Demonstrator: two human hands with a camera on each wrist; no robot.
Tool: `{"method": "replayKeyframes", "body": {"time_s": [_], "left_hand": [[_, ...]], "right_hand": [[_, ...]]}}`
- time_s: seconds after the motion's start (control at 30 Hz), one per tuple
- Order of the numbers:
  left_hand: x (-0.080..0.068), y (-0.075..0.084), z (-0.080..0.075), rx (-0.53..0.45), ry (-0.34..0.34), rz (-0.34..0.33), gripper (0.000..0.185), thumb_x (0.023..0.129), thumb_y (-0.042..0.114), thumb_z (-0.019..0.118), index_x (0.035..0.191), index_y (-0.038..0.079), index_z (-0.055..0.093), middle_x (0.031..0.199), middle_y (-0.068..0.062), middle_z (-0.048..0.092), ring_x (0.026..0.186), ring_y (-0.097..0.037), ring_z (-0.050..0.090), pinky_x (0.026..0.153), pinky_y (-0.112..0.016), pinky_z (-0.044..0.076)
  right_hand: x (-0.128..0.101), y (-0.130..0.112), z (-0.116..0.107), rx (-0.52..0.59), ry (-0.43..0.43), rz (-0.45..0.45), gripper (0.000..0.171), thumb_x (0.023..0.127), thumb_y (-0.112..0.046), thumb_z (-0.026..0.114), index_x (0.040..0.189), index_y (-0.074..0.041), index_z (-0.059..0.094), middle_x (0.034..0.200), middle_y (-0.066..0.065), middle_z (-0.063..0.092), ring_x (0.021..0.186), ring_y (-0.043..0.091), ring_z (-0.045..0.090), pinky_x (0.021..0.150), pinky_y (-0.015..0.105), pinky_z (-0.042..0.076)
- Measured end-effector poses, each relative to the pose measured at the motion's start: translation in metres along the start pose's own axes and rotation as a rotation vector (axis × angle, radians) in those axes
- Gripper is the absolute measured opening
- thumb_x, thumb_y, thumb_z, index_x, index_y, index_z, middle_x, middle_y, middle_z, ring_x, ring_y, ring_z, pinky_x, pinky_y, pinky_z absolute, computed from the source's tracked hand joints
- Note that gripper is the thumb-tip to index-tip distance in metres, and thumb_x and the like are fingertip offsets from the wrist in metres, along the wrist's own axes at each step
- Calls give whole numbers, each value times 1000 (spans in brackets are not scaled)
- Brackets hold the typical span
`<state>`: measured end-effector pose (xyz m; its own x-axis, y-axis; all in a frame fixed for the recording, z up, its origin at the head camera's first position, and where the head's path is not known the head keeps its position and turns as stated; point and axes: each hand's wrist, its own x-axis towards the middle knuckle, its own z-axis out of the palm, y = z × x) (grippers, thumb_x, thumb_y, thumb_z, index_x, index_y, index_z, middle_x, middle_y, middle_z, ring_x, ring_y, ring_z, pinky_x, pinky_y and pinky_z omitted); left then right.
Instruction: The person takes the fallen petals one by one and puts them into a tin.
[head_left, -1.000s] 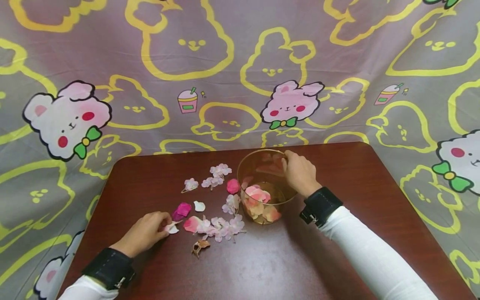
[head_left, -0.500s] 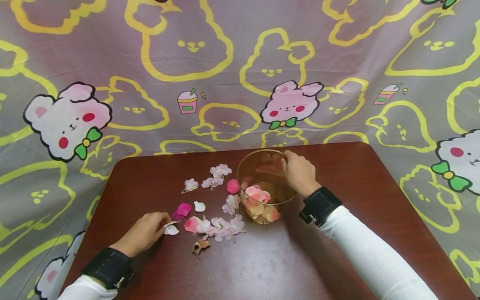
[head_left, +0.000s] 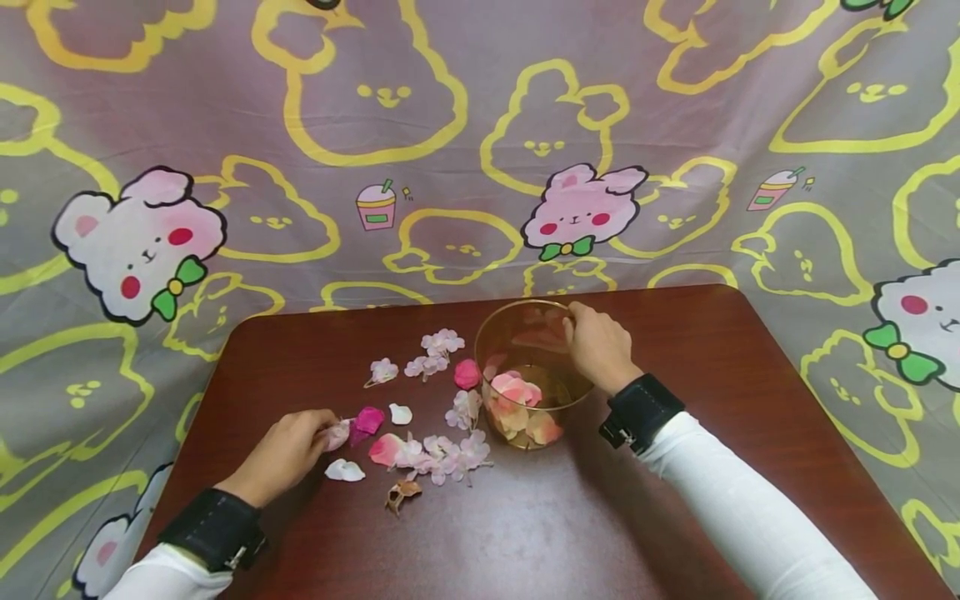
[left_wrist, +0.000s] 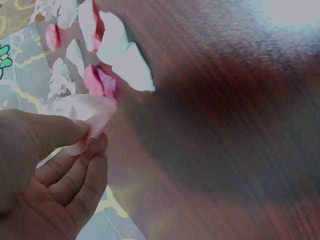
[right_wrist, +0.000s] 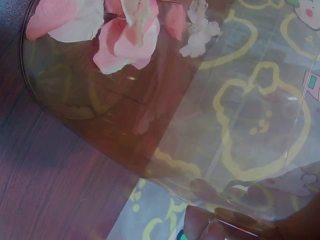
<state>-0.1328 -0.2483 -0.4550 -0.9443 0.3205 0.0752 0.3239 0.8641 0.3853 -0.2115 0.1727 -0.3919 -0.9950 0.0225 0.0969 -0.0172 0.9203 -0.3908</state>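
Counted: one glass bowl [head_left: 525,375], holding several pink and cream petals, exact number not clear. One desk [head_left: 675,500]. Two hands: left hand [head_left: 288,454], right hand [head_left: 596,346]. One pale petal [head_left: 335,433] pinched in the left. One white petal [head_left: 344,472], two magenta petals, one dried brown flower [head_left: 400,493], several pale blossom clusters loose.

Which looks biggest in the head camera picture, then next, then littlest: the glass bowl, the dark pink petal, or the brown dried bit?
1. Glass bowl, clearly biggest.
2. Dark pink petal.
3. Brown dried bit.
The last two look nearly alike, so their order is unsure.
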Motion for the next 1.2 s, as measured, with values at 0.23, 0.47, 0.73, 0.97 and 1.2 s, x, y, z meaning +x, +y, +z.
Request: {"method": "replayKeyframes", "body": {"time_s": [0.23, 0.47, 0.73, 0.97, 1.2], "left_hand": [[3, 6, -7, -18, -12, -25, 8, 86, -1, 75, 92, 3, 71, 86, -9, 72, 76, -20, 62, 74, -46, 56], [10, 13, -14, -19, 21, 23, 9, 85, 0, 76, 92, 2, 72, 84, -8, 71, 74, -18, 61, 72, -43, 56], [19, 23, -19, -15, -3, 42, 8, 86, 1, 76, 92, 5, 71, 81, -2, 67, 73, -14, 55, 67, -35, 50], [25, 33, -21, -15, -7, 60, 10, 86, 3, 75, 95, 5, 71, 83, -3, 68, 75, -16, 57, 70, -38, 52], [31, 46, -24, -17, -16, 82, 9, 88, 3, 73, 98, 2, 72, 92, -9, 73, 81, -19, 64, 76, -43, 56]], "right_hand": [[0, 0, 1, -1, 0, -4, 19, 104, -24, 52, 105, -9, 63, 73, 8, 56, 67, 28, 60, 52, 36, 37], [1, 1, 0, -3, 7, -8, 18, 103, -24, 52, 101, -9, 63, 73, 8, 57, 68, 29, 61, 53, 37, 38], [0, 0, -1, 7, -1, -3, 18, 103, -24, 51, 95, -10, 60, 72, 7, 55, 69, 29, 61, 54, 38, 38], [0, 2, 0, 4, -3, 0, 19, 104, -24, 51, 101, -9, 62, 75, 9, 58, 69, 29, 62, 54, 38, 38], [0, 0, 0, -5, -4, 0, 22, 104, -25, 52, 112, -9, 65, 86, 15, 69, 77, 34, 68, 58, 45, 47]]}}
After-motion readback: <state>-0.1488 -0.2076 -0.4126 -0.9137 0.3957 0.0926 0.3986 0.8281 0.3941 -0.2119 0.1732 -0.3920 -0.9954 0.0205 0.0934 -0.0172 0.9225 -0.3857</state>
